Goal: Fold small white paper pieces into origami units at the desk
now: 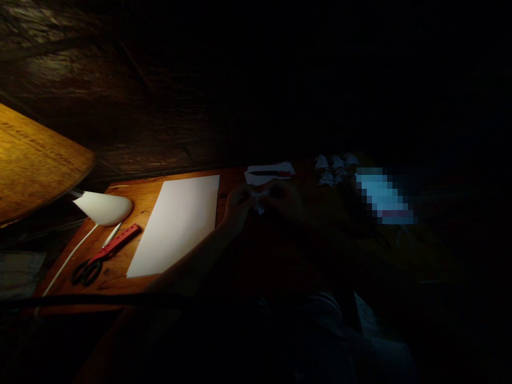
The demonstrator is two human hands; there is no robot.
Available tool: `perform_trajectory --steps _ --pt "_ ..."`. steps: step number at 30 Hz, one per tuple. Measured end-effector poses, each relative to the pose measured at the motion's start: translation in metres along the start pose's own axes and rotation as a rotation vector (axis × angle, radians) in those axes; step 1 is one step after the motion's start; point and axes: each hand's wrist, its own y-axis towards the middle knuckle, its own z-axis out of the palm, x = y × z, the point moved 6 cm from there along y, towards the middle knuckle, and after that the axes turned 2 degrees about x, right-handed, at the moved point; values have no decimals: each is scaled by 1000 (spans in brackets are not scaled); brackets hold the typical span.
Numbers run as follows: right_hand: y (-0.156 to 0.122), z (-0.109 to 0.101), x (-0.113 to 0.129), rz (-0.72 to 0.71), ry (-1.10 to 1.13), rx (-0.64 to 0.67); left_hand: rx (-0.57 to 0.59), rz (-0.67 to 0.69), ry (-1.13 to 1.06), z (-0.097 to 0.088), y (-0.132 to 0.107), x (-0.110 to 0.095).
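Observation:
In the dim middle of the head view, a small piece of folded white paper is pinched between my two hands. My left hand closes on its left side. On its right side are the fingers of my right hand, dark but bent round it. Just beyond the hands, white paper scraps lie under a dark pen-like tool with a reddish end. Several small folded paper pieces stand in two rows farther right. Shadow hides the fingertips and the exact folds.
A stack of white paper lies on the wooden table. To its left are scissors with black handles and a red cover, plus a white lamp base with a cord. A lit, pixelated screen glows at right.

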Motion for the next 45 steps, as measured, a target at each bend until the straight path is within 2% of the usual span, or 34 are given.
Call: perform_trajectory --steps 6,17,24,35,41,45 --pt "1 -3 -8 48 27 -10 0 40 31 1 1 -2" --pt "0 -4 -6 91 112 -18 7 1 51 1 3 4" --pt "-2 0 -3 104 161 2 28 -12 -31 3 1 -2" --pt "0 -6 7 -13 0 22 67 -48 -53 5 3 9" --pt "-4 -6 17 -115 -118 35 79 15 74 6 2 5" --pt "-4 -6 16 -100 -153 37 75 10 99 5 1 2"
